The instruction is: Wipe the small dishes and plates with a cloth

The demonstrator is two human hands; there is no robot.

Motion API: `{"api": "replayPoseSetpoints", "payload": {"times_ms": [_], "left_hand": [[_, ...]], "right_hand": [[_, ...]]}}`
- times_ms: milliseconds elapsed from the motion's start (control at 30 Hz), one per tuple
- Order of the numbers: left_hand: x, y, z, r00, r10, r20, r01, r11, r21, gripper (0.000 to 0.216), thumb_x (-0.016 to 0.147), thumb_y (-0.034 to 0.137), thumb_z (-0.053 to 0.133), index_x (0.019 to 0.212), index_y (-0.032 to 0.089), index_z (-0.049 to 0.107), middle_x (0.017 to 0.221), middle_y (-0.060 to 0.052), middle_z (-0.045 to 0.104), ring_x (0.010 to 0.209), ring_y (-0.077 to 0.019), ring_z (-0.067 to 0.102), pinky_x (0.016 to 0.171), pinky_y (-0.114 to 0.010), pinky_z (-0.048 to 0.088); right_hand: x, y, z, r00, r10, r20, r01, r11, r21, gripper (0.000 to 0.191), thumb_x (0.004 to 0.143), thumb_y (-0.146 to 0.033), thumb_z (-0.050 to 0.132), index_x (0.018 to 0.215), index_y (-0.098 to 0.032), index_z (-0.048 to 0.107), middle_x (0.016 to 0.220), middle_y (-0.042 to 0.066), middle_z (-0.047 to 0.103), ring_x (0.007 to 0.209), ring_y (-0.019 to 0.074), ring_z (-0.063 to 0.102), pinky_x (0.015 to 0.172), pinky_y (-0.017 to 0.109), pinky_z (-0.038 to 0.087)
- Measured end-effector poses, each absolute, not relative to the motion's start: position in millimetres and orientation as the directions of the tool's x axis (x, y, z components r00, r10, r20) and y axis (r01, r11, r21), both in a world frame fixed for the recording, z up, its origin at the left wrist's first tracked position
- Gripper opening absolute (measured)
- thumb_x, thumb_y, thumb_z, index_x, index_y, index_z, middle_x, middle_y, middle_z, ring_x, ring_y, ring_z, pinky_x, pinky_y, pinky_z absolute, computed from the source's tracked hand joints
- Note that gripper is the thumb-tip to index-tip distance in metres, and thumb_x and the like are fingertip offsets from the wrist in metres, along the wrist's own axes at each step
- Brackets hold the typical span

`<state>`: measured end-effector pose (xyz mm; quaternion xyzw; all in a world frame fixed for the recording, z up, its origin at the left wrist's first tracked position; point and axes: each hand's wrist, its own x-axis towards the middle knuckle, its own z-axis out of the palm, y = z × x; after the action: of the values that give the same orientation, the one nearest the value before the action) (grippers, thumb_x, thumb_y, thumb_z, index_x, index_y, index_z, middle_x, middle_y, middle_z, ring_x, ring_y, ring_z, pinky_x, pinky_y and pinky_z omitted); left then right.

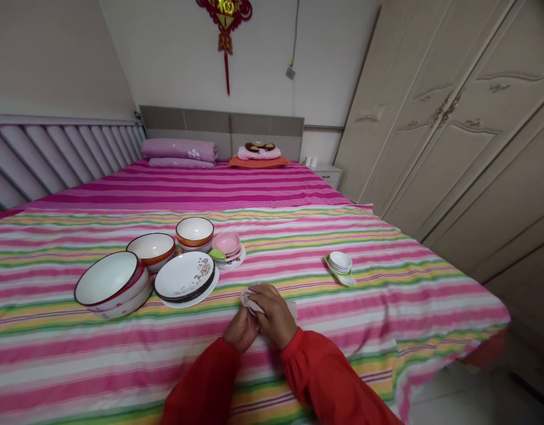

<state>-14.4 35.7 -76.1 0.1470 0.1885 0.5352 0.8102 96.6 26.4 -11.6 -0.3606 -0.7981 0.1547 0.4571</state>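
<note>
Pinching a whitish, crumpled, bunched cloth (251,300), right hand (273,314) curled over it, left hand (242,330) alongside, its grip unclear.

Your sleeves (331,375) are red, your cloth (249,299) whitish. The sheet (431,301) is striped pink, white, yellow and green; toward its far edge a bowl stack (227,242) is pink, and nearer you the top plate (184,275) is white with brown flowers.

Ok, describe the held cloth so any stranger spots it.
On the bed, find the striped cover, then two red sleeves reaching over its near part. The left hand and right hand meet at a whitish cloth: crumpled and plain, unlike the stripes beneath.
</note>
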Motion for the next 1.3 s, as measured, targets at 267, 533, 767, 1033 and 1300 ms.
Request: {"api": "replayPoseSetpoints", "payload": {"times_ms": [267, 533, 767, 1033, 1300], "left_hand": [[-14.1, 37.3, -78.5, 0.402, 0.916, 0.012, -0.793, 0.342, 0.505, 0.055, 0.084, 0.042, 0.051, 0.134, 0.024, 0.037, 0.122, -0.007, 0.059, 0.115, -0.0199, 0.05, 0.102, -0.035, 0.032], [-14.0, 30.8, -69.6, 0.382, 0.922, 0.066, -0.735, 0.26, 0.626, 0.068, 0.068, 0.028, 0.072, 0.129, 0.02, 0.043, 0.119, -0.011, 0.059, 0.114, -0.0247, 0.051, 0.1, -0.037, 0.035], [-14.2, 30.3, -68.4, 0.383, 0.922, 0.058, -0.718, 0.258, 0.646, 0.069, 0.066, 0.025, 0.073, 0.128, 0.023, 0.043, 0.117, -0.009, 0.06, 0.11, -0.0232, 0.054, 0.097, -0.035, 0.038], [-17.1, 32.1, -72.6, 0.361, 0.931, 0.049, -0.753, 0.261, 0.604, 0.065, 0.067, 0.031, 0.072, 0.126, 0.022, 0.047, 0.113, -0.007, 0.062, 0.109, -0.0202, 0.054, 0.1, -0.032, 0.035], [-15.9, 36.7, -79.5, 0.325, 0.945, 0.026, -0.794, 0.258, 0.55, 0.057, 0.075, 0.03, 0.066, 0.128, 0.019, 0.047, 0.114, -0.008, 0.062, 0.11, -0.0187, 0.053, 0.106, -0.034, 0.028]], "right_hand": [[100.7, 49.2, -14.7, -0.03, 0.84, 0.542, 0.545, 0.468, -0.696, 0.019, 0.065, -0.007, 0.05, 0.074, -0.019, 0.061, 0.077, 0.003, 0.06, 0.077, 0.0179, 0.05, 0.071, 0.03, 0.04], [108.1, 35.1, -34.3, 0.251, 0.904, 0.345, 0.474, 0.196, -0.859, 0.009, 0.058, -0.011, 0.052, 0.057, -0.019, 0.047, 0.062, -0.002, 0.046, 0.06, 0.0139, 0.045, 0.056, 0.024, 0.035], [99.6, 30.4, -26.5, 0.257, 0.868, 0.426, 0.393, 0.309, -0.866, 0.006, 0.065, -0.013, 0.055, 0.063, -0.018, 0.058, 0.068, 0.0, 0.05, 0.066, 0.0151, 0.05, 0.061, 0.025, 0.041], [100.2, 16.0, -22.7, -0.169, 0.839, 0.518, 0.295, 0.544, -0.785, 0.024, 0.065, -0.006, 0.047, 0.077, -0.019, 0.063, 0.088, 0.004, 0.056, 0.086, 0.0176, 0.054, 0.077, 0.028, 0.044], [112.9, 28.2, -23.0, -0.347, 0.743, 0.573, 0.636, 0.635, -0.438, 0.022, 0.08, -0.009, 0.049, 0.095, -0.018, 0.062, 0.102, 0.01, 0.056, 0.094, 0.022, 0.047, 0.081, 0.033, 0.043]]}}
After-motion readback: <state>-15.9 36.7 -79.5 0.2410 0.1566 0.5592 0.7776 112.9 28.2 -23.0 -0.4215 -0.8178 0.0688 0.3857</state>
